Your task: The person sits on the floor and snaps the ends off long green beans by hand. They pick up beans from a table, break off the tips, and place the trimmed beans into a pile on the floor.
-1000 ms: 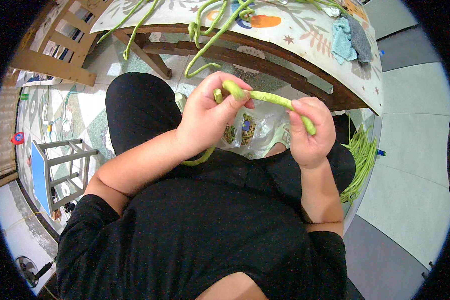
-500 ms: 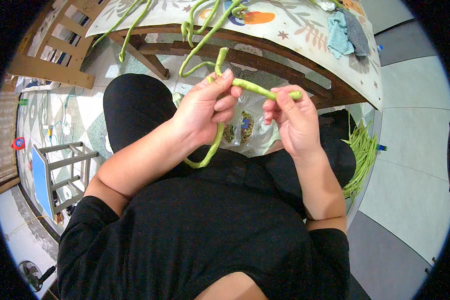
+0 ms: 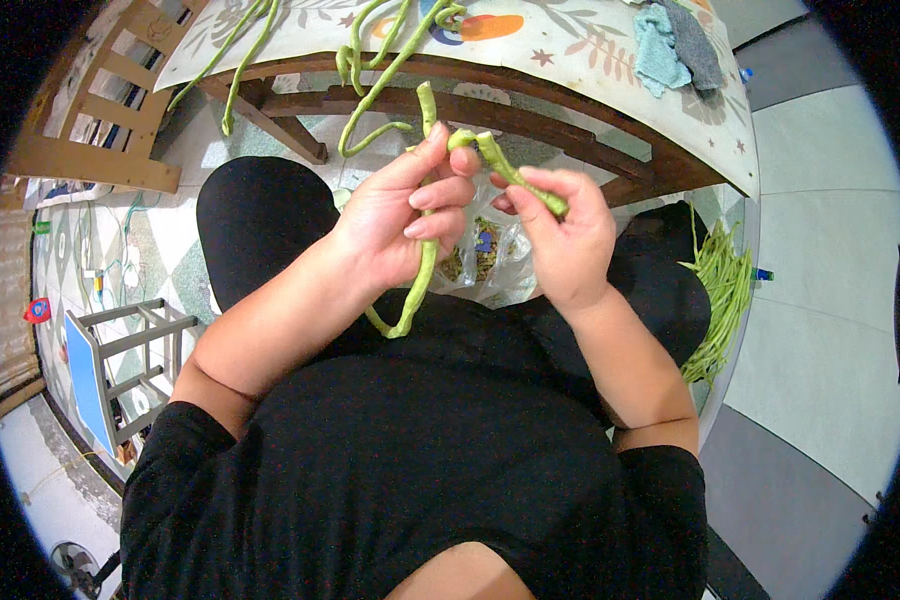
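Observation:
My left hand (image 3: 395, 205) is closed around a long green yardlong bean (image 3: 426, 275); one stretch stands up above the fingers and another hangs below, curving toward my lap. A short bean end (image 3: 461, 139) pokes out by the left thumb. Just right of it, my right hand (image 3: 575, 240) pinches a bean piece (image 3: 500, 160) whose pale broken end points up at the left hand. Whether the two ends still touch is hard to tell. Below the hands, between my legs, sits a clear plastic bag (image 3: 510, 270) with small bean pieces inside.
Several long beans (image 3: 380, 95) hang over the edge of the patterned table (image 3: 590, 75) ahead. Teal and grey cloths (image 3: 660, 50) lie at its right. A heap of beans (image 3: 720, 300) is beside my right knee. A blue-topped stool (image 3: 90, 375) and wooden chair (image 3: 110, 110) stand left.
My right hand has come closer to the left and turned. The bean stretch between them, straight and whole before, now shows a break. The view has shifted slightly.

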